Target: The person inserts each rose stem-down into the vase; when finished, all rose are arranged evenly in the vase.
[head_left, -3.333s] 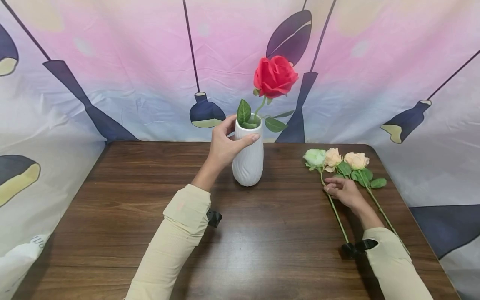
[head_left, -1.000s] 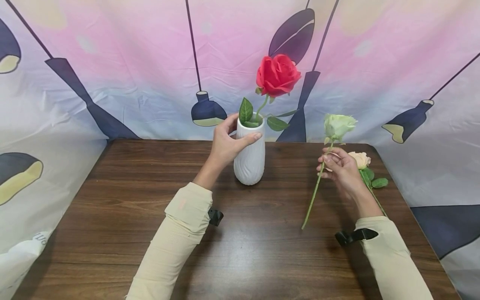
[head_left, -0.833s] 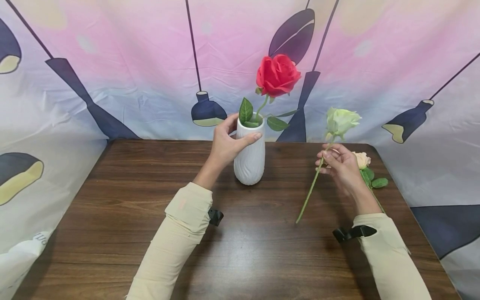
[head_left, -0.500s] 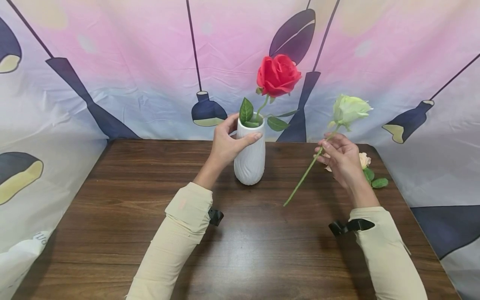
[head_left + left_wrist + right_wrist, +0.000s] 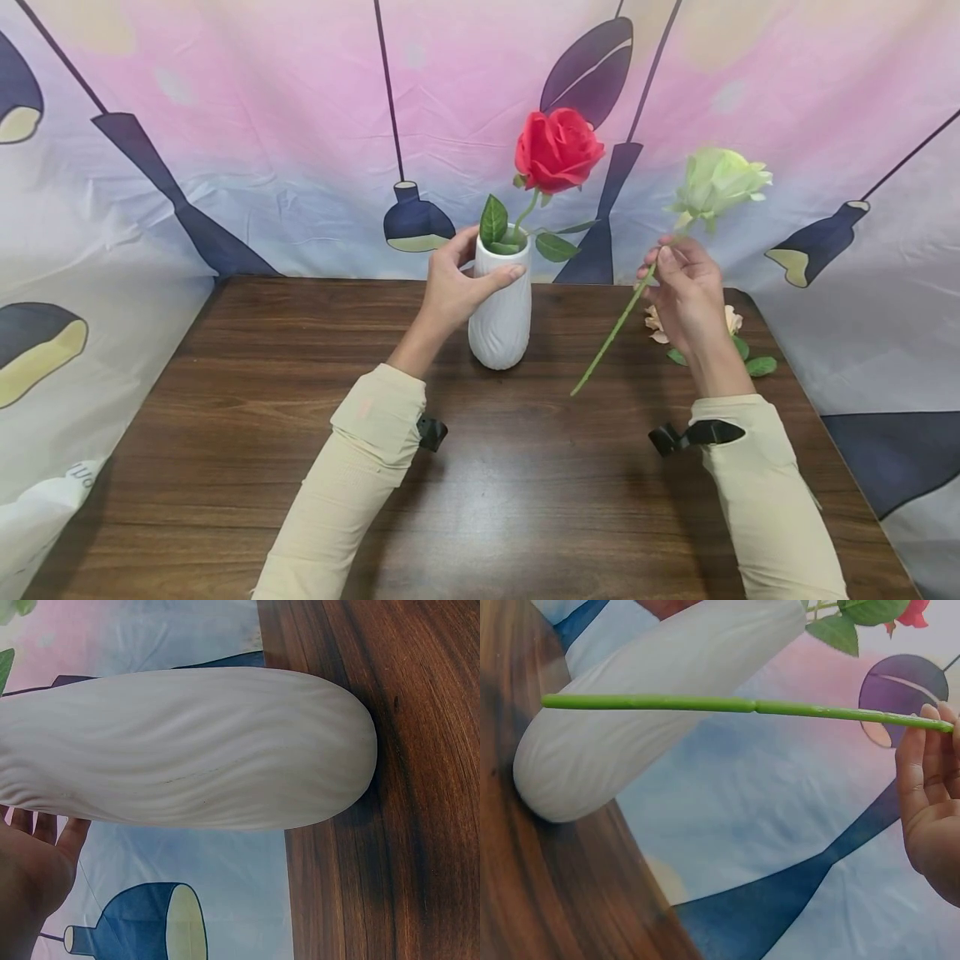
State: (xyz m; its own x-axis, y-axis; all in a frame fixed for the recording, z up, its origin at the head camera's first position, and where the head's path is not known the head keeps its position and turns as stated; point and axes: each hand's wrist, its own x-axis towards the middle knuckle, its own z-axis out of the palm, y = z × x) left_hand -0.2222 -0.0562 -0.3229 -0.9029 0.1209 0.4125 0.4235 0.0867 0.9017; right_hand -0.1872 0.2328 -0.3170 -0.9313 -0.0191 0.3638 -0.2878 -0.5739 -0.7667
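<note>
A white ridged vase (image 5: 501, 321) stands upright on the table, and my left hand (image 5: 455, 287) grips its upper part, thumb across the front. In it is a red rose (image 5: 558, 150) with green leaves over the rim. To the right, my right hand (image 5: 688, 287) pinches the stem of a pale green rose (image 5: 720, 185) just below the bloom. Its bare stem (image 5: 705, 703) slants down towards the vase, the lower end above the table. In the left wrist view the vase (image 5: 187, 750) fills the middle, with my left fingers at its side.
Two peach roses, one with its bloom (image 5: 733, 320) partly behind my right wrist, lie at the right of the brown wooden table (image 5: 262, 400). A patterned cloth (image 5: 300, 125) hangs behind the table's back edge.
My right hand has picked the pale green rose up from the table and raised it; its bloom now leans right and its stem end points towards the vase. The left hand keeps its grip.
</note>
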